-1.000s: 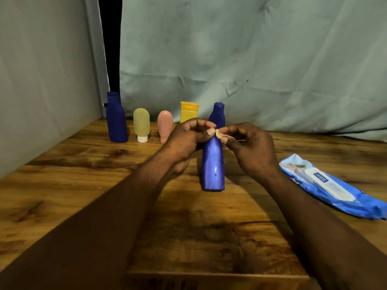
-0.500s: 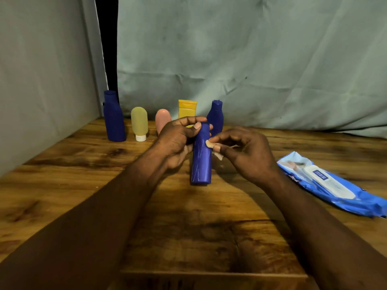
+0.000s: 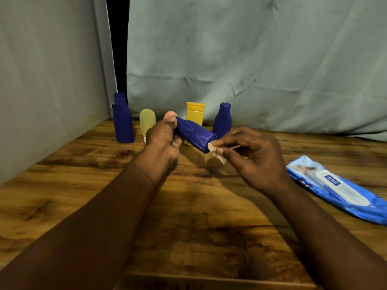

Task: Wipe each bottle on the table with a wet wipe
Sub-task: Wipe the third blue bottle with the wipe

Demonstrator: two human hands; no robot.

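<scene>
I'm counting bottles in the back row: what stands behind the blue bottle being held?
Behind the held blue bottle stands the yellow tube, its lower part covered. The pink bottle shows only its rounded top above the left hand; the rest is hidden.

Single wide-angle view, worn on head. Faced forward and down across table [image 3: 88,185]. Close, mid-frame: left hand [image 3: 162,139] and right hand [image 3: 257,158]; curtain [image 3: 251,59] hung farther off, past table's far edge.

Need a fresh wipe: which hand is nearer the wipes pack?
Right. The right hand, pinching a wipe, is left of the wipes pack; the left hand, gripping the blue bottle, is farther left.
</scene>
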